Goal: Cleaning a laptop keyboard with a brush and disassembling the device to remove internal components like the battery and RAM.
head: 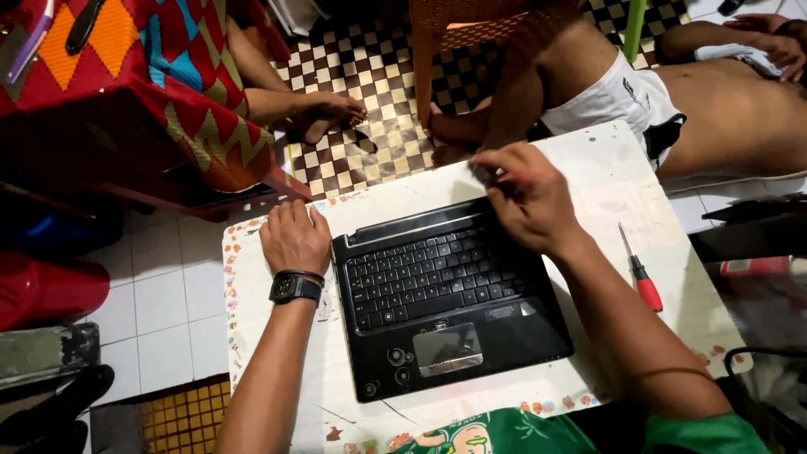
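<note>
1. A black laptop base [445,303], keyboard up and with no screen that I can see, lies in the middle of the frame on a small white table [588,168] with a patterned edge.
2. The left hand [294,238], with a black watch [294,288] on its wrist, rests flat and spread on the table just beside the laptop's upper left corner, holding nothing.
3. The right hand [525,197] is curled tight above the laptop's upper right corner, fingers pinched on something slim with a hint of red. It is too blurred to name.
4. A red-handled screwdriver [640,273] lies on the table at the right of the frame, apart from both hands.
5. By its look, the base is stiff and moderately heavy, but its plastic shell and keys seem fragile. The safest hold looks to be the two side edges, not the keyboard or the hinge strip.
6. Another person's bare legs [504,101] show across the top of the frame, over a checkered floor [370,84].
</note>
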